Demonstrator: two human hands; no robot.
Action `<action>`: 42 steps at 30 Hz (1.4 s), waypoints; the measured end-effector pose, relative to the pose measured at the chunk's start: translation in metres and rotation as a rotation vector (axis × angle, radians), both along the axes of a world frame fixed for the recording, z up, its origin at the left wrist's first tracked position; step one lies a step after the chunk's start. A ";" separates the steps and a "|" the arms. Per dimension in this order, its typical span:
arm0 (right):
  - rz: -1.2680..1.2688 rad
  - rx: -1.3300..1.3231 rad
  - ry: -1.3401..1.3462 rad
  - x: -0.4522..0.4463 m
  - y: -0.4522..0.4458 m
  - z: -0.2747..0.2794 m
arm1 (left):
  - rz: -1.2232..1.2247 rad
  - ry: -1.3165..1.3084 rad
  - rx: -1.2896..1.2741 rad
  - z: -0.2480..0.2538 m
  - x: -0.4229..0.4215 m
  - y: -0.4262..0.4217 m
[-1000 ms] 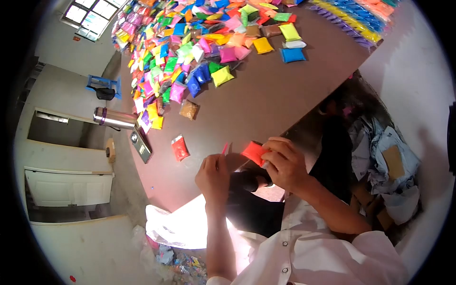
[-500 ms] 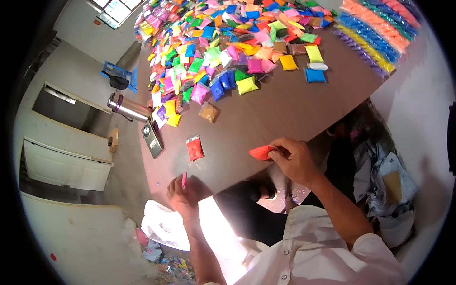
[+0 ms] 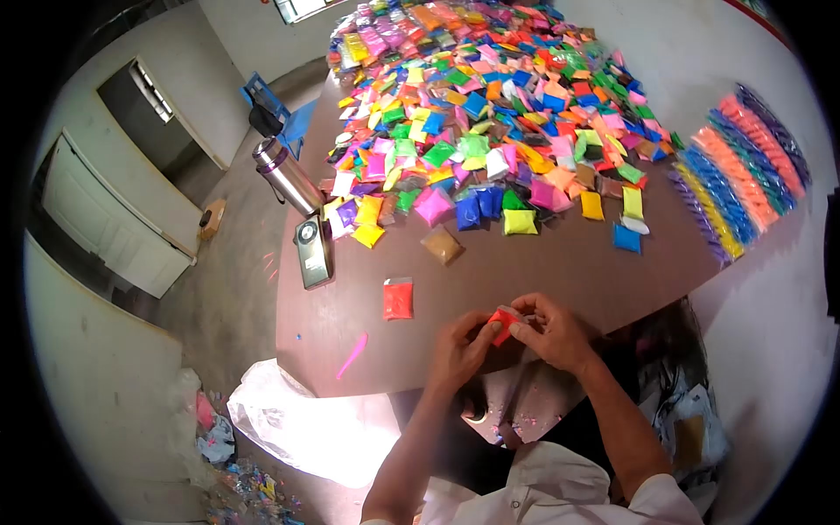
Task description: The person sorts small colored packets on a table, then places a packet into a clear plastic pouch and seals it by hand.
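Observation:
A small red packet (image 3: 502,325) is pinched between both my hands above the front edge of the brown table (image 3: 560,271). My left hand (image 3: 462,348) grips its left side, and my right hand (image 3: 553,334) grips its right side. Both hands have closed fingers that partly cover the packet. On the table to the left lies another red packet (image 3: 398,299), flat, with a clear top strip. A thin pink plastic tool (image 3: 353,355) rests near the table's front edge, left of my left hand.
Many coloured packets (image 3: 490,131) are heaped across the table's far part. A steel flask (image 3: 289,177) and a dark phone-like device (image 3: 312,251) stand at the left edge. Strips of packets (image 3: 726,188) lie at right. A white plastic bag (image 3: 289,411) hangs below the front edge.
My left hand has let go of the pink tool, which now lies on the table, and moved right to the red packet. My right hand has come slightly lower with the packet. The view has shifted.

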State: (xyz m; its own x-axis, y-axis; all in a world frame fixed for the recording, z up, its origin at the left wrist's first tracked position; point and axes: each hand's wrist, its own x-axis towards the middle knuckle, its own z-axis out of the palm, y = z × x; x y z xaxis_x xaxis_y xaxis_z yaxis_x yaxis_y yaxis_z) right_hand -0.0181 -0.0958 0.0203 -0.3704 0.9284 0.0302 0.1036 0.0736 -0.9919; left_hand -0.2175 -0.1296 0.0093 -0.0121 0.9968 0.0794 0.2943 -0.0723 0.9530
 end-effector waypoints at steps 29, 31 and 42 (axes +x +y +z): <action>-0.290 0.152 0.001 0.005 0.059 -0.020 | 0.006 -0.318 0.076 0.006 0.041 0.089; -0.388 0.294 -0.107 0.008 0.070 -0.025 | -0.161 0.017 0.022 0.012 0.036 0.098; -0.420 0.252 -0.241 0.004 0.069 -0.021 | -0.188 0.025 0.140 -0.016 0.032 0.113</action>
State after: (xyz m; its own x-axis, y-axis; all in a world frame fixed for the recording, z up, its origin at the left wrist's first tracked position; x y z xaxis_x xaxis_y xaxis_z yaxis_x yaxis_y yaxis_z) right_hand -0.0137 -0.0269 -0.0007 0.0063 0.9729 0.2313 0.3976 0.2098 -0.8932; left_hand -0.1858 -0.0168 -0.0071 0.1764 0.9606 0.2148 0.2870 -0.2590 0.9223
